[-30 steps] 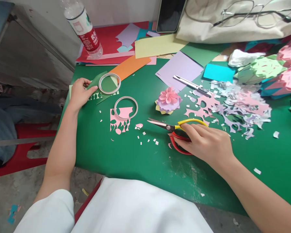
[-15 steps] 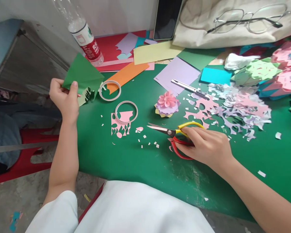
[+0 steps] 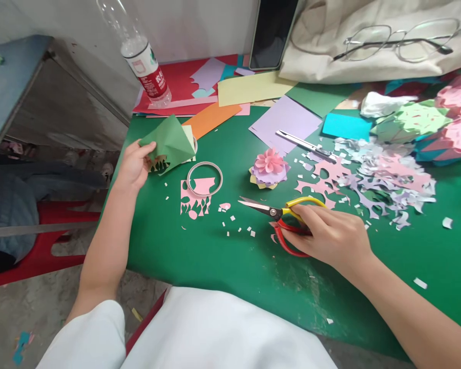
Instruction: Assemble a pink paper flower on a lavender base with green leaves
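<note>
My left hand (image 3: 134,163) pinches the edge of a green paper sheet (image 3: 171,141) with cut-out holes, above the left part of the green table (image 3: 223,271). Pale paper (image 3: 189,136) shows behind the sheet's right side. In my right hand (image 3: 332,233) are scissors (image 3: 272,211) with one yellow and one red handle, their blades slightly apart and pointing left. A layered paper flower (image 3: 269,166) sits beyond the scissors. Between my hands lie a tape ring (image 3: 219,179) and a cut pink paper (image 3: 197,190).
Behind stand a plastic bottle (image 3: 149,74) and a phone (image 3: 272,33). Glasses (image 3: 399,43) rest on a cloth bag (image 3: 330,72). A craft knife (image 3: 305,145) lies near paper scraps (image 3: 392,174). Finished paper flowers (image 3: 411,120) are at the right. Part of a person (image 3: 7,215) shows at the left.
My left hand has moved right and slightly down with the green sheet, which now covers most of the other tape ring. The view has shifted slightly; my right hand still holds the scissors.
</note>
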`<state>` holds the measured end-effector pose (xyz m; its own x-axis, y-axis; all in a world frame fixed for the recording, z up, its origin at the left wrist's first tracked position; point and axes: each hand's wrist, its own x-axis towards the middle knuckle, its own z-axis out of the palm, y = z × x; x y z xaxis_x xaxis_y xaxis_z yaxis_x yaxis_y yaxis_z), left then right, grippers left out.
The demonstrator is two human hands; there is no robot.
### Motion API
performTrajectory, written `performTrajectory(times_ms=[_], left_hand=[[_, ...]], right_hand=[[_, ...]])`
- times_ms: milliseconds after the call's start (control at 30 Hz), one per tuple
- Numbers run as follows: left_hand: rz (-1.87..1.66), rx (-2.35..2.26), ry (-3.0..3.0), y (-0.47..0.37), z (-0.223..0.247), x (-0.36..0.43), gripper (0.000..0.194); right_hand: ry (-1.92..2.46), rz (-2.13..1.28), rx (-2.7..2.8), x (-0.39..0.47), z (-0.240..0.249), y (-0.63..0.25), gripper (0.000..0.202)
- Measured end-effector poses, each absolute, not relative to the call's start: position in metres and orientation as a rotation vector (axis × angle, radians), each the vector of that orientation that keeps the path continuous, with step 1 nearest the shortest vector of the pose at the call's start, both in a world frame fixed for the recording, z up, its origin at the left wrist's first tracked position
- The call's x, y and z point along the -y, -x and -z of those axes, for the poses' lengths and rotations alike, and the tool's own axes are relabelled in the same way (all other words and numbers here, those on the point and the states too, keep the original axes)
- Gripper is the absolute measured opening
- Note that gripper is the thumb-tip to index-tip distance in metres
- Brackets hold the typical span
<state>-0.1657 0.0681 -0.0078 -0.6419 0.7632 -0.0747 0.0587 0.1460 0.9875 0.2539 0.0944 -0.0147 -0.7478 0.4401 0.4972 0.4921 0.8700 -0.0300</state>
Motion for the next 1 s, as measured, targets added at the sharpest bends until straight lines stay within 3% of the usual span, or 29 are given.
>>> performTrajectory(times_ms=[133, 300, 467, 667, 800, 900, 1000], left_hand=[[-1.481, -1.704, -0.835, 0.149, 0.008, -0.064, 0.044], [-1.419, -1.554, -0.910, 0.134, -0.003, -0.060, 0.038], [-1.564, -1.535, -0.771, 0.124, -0.015, -0.056, 0.033], [-1.697, -1.628, -0.581, 0.074, -0.011, -0.042, 0.034], [-1.597, -1.563, -0.656, 0.034, -0.009, -0.022, 0.042], [-1.542, -1.520, -0.753, 0.014, -0.009, -0.006, 0.039], [-1.511, -1.429, -0.807, -0.004, -0.009, 0.008, 0.038]], right_hand=[[0.772, -0.017, 2.581, -0.095, 0.017, -0.254, 0.028], [0.660, 0.101, 2.534, -0.095, 0.017, -0.252, 0.024], [0.715, 0.007, 2.525, -0.094, 0.016, -0.251, 0.028], [0.750, -0.464, 2.459, -0.084, 0.007, -0.242, 0.029], [0.744, -0.809, 2.395, -0.073, -0.002, -0.237, 0.031], [0.828, -1.238, 2.129, -0.062, -0.007, -0.233, 0.036], [0.929, -1.449, 1.765, -0.051, -0.014, -0.222, 0.043]])
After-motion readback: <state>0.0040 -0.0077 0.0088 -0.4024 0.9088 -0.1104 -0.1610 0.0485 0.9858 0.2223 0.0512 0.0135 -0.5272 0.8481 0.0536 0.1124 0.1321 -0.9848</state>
